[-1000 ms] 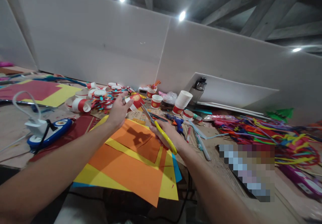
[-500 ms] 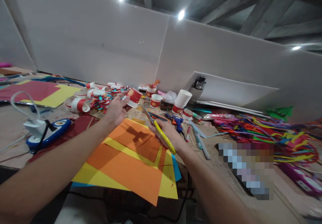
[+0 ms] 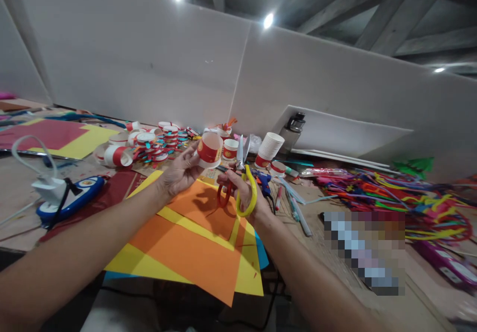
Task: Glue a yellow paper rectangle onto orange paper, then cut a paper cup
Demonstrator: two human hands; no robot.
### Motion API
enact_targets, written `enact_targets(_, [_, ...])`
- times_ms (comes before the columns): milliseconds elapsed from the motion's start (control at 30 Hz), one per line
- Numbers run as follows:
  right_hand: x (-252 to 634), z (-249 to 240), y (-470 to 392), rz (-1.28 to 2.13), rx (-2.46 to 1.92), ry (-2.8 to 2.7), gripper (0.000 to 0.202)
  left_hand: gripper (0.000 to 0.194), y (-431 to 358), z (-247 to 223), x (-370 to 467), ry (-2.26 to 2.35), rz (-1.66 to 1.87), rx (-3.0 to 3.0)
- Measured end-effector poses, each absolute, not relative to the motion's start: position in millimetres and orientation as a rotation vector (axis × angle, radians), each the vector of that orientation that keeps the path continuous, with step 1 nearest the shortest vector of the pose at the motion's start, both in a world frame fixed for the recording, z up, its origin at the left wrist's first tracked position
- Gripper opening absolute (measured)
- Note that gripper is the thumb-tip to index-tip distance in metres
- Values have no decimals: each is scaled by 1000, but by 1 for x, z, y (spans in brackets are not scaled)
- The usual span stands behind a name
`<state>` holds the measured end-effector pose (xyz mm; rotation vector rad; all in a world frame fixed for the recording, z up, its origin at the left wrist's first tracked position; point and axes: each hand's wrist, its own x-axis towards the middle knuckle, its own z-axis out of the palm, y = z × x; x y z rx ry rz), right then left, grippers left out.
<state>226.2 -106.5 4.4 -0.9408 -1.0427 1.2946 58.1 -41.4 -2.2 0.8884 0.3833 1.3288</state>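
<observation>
A red and white paper cup (image 3: 209, 149) is tilted in my left hand (image 3: 182, 173), its open mouth facing up and toward me. My right hand (image 3: 241, 188) grips scissors (image 3: 250, 195) with one yellow and one red handle loop. Their blades point upward and stand slightly apart, just right of the cup without touching it. Beneath both hands lie orange sheets (image 3: 190, 252) over yellow and blue ones. Behind the scissors are another red and white cup (image 3: 230, 149) and a tall cup stack (image 3: 271, 147).
Cut cup pieces (image 3: 147, 140) are heaped at the back left, near a blue power strip (image 3: 87, 193). To the right are a blue glue gun (image 3: 265, 183), a grey bottle (image 3: 291, 134), markers and colourful pipe cleaners (image 3: 417, 198). A white board wall stands behind.
The cup in my left hand has moved right and its mouth has turned toward me. In my right hand the scissors have swung upright, and their blades and handles have opened.
</observation>
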Motion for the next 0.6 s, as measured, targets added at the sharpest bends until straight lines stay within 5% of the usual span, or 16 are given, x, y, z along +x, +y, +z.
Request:
enact_targets(200, [228, 6, -105, 1173, -909, -1002, 42, 54, -54, -11, 68, 328, 1070, 991])
enact_targets(433, [249, 15, -108, 867, -1192, -1289, 34, 18, -48, -14, 59, 677, 1259, 1131])
enact_targets(600, [255, 18, -108, 779, -1243, -1443, 36, 25, -50, -6, 57, 780, 1176, 1510])
